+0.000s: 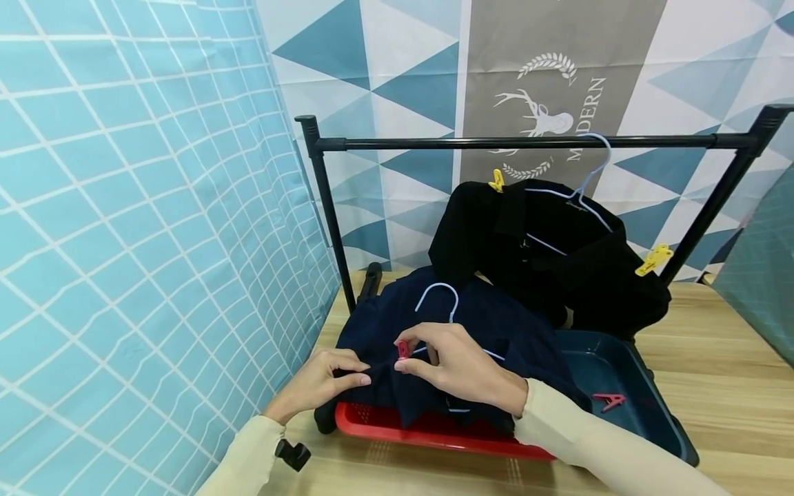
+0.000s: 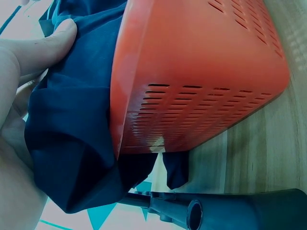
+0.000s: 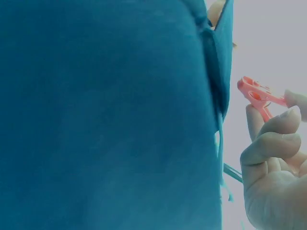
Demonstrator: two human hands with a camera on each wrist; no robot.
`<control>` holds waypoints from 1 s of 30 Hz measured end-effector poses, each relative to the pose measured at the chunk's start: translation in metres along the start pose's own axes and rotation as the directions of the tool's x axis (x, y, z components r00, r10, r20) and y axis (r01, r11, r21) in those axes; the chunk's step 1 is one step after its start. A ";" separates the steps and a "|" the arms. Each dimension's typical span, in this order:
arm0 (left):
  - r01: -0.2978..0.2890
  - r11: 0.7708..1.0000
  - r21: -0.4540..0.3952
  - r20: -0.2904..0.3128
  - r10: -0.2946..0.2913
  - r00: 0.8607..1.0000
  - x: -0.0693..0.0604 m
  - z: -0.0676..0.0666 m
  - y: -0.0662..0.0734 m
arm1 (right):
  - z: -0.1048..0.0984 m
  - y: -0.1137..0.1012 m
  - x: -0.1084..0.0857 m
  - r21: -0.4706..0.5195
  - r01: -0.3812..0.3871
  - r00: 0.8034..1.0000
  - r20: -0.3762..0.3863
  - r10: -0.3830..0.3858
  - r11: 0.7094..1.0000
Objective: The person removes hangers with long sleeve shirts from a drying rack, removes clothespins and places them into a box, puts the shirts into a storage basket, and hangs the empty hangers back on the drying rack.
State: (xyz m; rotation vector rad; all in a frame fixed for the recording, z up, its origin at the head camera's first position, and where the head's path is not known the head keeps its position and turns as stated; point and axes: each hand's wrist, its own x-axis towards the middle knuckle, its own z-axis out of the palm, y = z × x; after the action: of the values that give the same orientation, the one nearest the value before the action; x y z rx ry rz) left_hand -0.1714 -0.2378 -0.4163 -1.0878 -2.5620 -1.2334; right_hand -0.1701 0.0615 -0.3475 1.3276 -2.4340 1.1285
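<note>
A dark navy garment (image 1: pixel 384 324) with a light blue hanger (image 1: pixel 439 285) in it lies over a red basket (image 1: pixel 434 439). At the garment's left side the left hand (image 1: pixel 319 381) pinches the cloth between thumb and fingers; the left wrist view shows its thumb on the navy fabric (image 2: pixel 72 129) beside the red basket (image 2: pixel 201 62). Just right of it, above the garment, the right hand (image 1: pixel 459 362) holds a red clip (image 1: pixel 403 349) between thumb and fingers. In the right wrist view the right hand (image 3: pixel 273 163) grips this clip (image 3: pixel 256 93), apart from the cloth (image 3: pixel 110 115).
A black rail (image 1: pixel 446 143) spans the back. A black garment (image 1: pixel 477 227) with two yellow clips (image 1: pixel 497 180) hangs there on a blue hanger (image 1: pixel 592 172). At the right, a dark blue tray (image 1: pixel 598 358) holds another red clip (image 1: pixel 611 401).
</note>
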 end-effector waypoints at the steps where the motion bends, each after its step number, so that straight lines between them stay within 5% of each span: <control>1: 0.002 1.000 -0.001 0.000 -0.002 1.000 0.000 0.000 0.000 | -0.001 0.001 -0.002 -0.001 -0.003 1.000 -0.004 0.003 1.000; 13: 0.002 1.000 -0.013 -0.005 -0.002 1.000 -0.008 0.001 -0.002 | -0.014 0.013 -0.023 0.008 -0.042 0.998 -0.050 0.042 0.999; 30: -0.059 0.998 -0.008 -0.023 0.059 0.998 -0.003 0.001 -0.004 | -0.042 0.027 -0.045 -0.043 -0.099 0.985 -0.145 0.092 0.994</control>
State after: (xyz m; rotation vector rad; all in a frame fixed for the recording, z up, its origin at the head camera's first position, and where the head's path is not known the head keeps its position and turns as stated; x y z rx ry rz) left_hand -0.1713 -0.2400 -0.4205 -1.1354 -2.4912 -1.2365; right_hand -0.1732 0.1284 -0.3534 1.0869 -2.4267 1.1352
